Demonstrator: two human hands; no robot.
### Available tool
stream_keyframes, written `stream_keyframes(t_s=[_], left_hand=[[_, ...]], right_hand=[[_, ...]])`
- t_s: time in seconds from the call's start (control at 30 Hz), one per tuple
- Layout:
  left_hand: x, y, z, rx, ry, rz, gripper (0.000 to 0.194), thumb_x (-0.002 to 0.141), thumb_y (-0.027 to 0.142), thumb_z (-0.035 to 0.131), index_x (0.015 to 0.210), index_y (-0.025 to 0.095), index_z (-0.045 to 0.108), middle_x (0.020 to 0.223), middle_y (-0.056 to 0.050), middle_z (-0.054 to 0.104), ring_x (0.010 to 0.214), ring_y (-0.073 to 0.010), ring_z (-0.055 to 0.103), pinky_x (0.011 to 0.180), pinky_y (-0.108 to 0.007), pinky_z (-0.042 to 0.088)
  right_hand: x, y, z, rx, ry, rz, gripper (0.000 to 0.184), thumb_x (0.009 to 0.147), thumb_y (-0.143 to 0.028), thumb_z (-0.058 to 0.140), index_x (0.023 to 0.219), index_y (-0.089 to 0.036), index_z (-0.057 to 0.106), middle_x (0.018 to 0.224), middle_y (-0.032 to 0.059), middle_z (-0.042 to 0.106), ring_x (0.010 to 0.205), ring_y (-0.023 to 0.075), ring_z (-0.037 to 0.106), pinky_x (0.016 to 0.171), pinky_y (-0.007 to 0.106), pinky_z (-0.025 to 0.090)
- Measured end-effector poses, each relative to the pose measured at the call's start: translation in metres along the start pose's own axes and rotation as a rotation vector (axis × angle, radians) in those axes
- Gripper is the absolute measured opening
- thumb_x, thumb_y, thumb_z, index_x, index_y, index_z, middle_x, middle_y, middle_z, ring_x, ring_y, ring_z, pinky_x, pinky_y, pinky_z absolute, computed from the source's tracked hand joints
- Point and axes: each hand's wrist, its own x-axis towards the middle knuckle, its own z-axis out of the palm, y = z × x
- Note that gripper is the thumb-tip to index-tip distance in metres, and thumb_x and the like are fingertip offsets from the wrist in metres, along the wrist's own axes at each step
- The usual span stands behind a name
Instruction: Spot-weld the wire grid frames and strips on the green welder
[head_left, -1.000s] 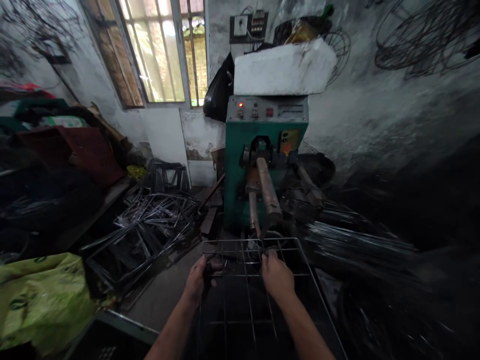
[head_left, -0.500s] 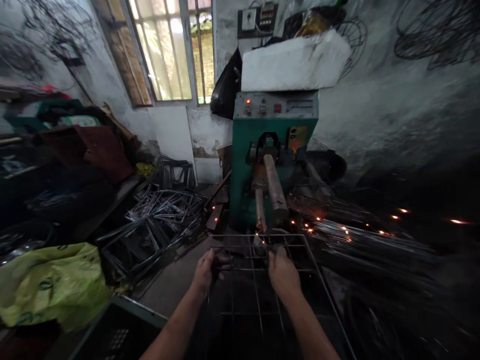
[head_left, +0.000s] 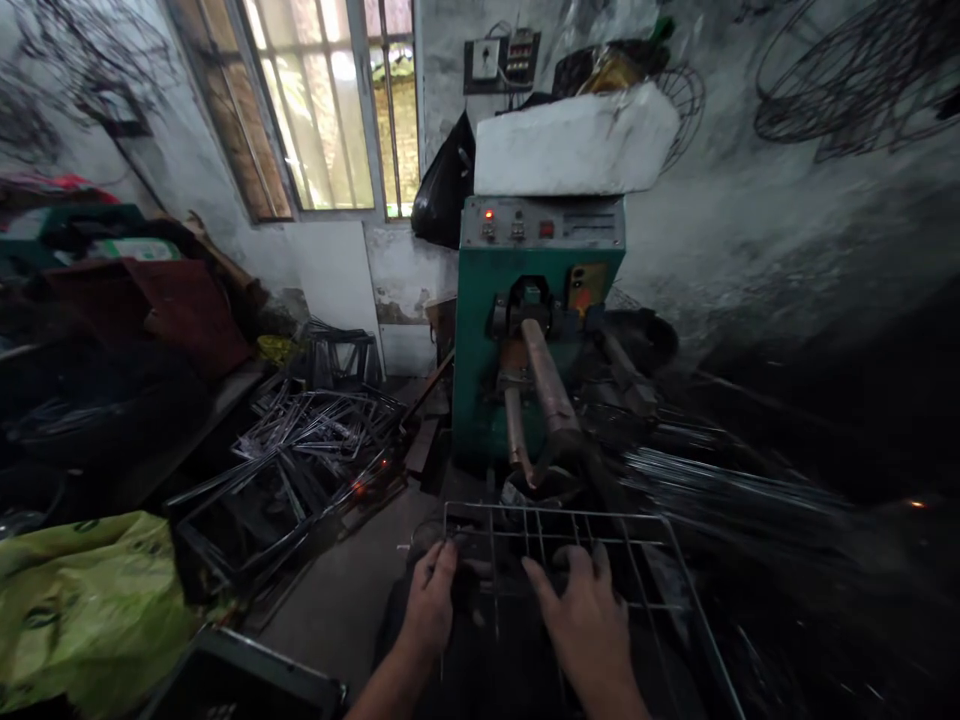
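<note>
A wire grid panel (head_left: pixel 645 560) lies flat in front of me, its far edge just short of the machine's two copper-brown arms (head_left: pixel 551 390). My left hand (head_left: pixel 431 600) grips the grid's left edge with fingers curled round a wire. My right hand (head_left: pixel 589 615) rests on top of the grid, fingers spread over the wires. The green spot-welding machine (head_left: pixel 536 290) stands behind, with a red light lit on its grey control panel (head_left: pixel 541 222).
A heap of bent metal frames (head_left: pixel 315 440) lies at the left, a yellow-green bag (head_left: pixel 82 600) at lower left. Bundles of straight wire rods (head_left: pixel 720 480) lie at the right. A white foam block (head_left: pixel 574 145) sits on the machine. A dark crate edge (head_left: pixel 247 680) is near me.
Sparks flew at the arms half a second ago and have stopped. The grid has come back toward me, away from the arms. My right hand went from pinching a wire to lying spread on top.
</note>
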Motion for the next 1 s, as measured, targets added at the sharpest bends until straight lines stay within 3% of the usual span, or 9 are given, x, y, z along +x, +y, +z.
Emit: stream_keyframes(t_s=[0.1,0.27,0.47,0.7,0.83,1.0], left_hand=[[-0.001,0.006,0.01,0.002,0.053,0.027,0.055,0.061,0.066,0.076,0.092,0.02,0.068,0.093,-0.011,0.075,0.097,-0.0334,0.067,0.062,-0.035,0.055],[-0.005,0.034,0.03,0.032,-0.111,-0.027,0.067,0.056,0.075,0.073,0.09,0.017,0.067,0.074,-0.008,0.073,0.058,-0.0238,0.065,0.045,-0.031,0.048],[0.006,0.043,0.043,0.047,-0.127,0.029,0.068,0.049,0.076,0.075,0.076,0.015,0.068,0.07,-0.01,0.072,0.068,-0.0253,0.068,0.046,-0.027,0.048],[0.028,0.027,0.047,0.011,-0.197,0.012,0.071,0.056,0.075,0.073,0.092,0.014,0.069,0.071,-0.01,0.074,0.055,-0.0219,0.066,0.043,-0.026,0.046],[0.033,0.025,0.049,0.006,-0.199,0.004,0.082,0.053,0.077,0.073,0.1,0.01,0.066,0.064,-0.008,0.072,0.046,-0.0207,0.062,0.037,-0.027,0.044],[0.033,0.024,0.048,-0.003,-0.244,-0.008,0.076,0.058,0.074,0.072,0.097,0.01,0.066,0.067,-0.01,0.073,0.05,-0.0214,0.065,0.04,-0.026,0.046]], right_hand=[[0.002,0.002,0.003,-0.003,0.032,0.003,0.043,0.089,-0.059,0.045,0.105,-0.021,0.058,0.137,0.0212,0.041,0.135,0.0373,0.036,0.1,0.057,0.04],[0.012,0.001,0.004,0.003,0.025,0.04,0.038,0.089,-0.055,0.05,0.102,-0.021,0.06,0.135,0.0194,0.042,0.122,0.0351,0.049,0.099,0.054,0.041],[0.027,-0.002,0.004,-0.035,0.019,0.086,0.032,0.089,-0.05,0.054,0.098,-0.02,0.061,0.131,0.0196,0.045,0.126,0.0361,0.045,0.097,0.052,0.041],[0.038,-0.006,-0.004,-0.072,-0.003,0.113,0.035,0.09,-0.052,0.052,0.1,-0.02,0.062,0.12,0.0172,0.052,0.106,0.03,0.058,0.095,0.048,0.042],[0.042,-0.005,-0.002,-0.096,0.008,0.1,0.036,0.09,-0.052,0.053,0.102,-0.019,0.062,0.12,0.0177,0.052,0.11,0.0313,0.056,0.096,0.049,0.041],[0.042,-0.003,0.0,-0.136,0.011,0.082,0.039,0.092,-0.054,0.05,0.104,-0.018,0.062,0.118,0.0183,0.053,0.111,0.0329,0.055,0.093,0.049,0.042]])
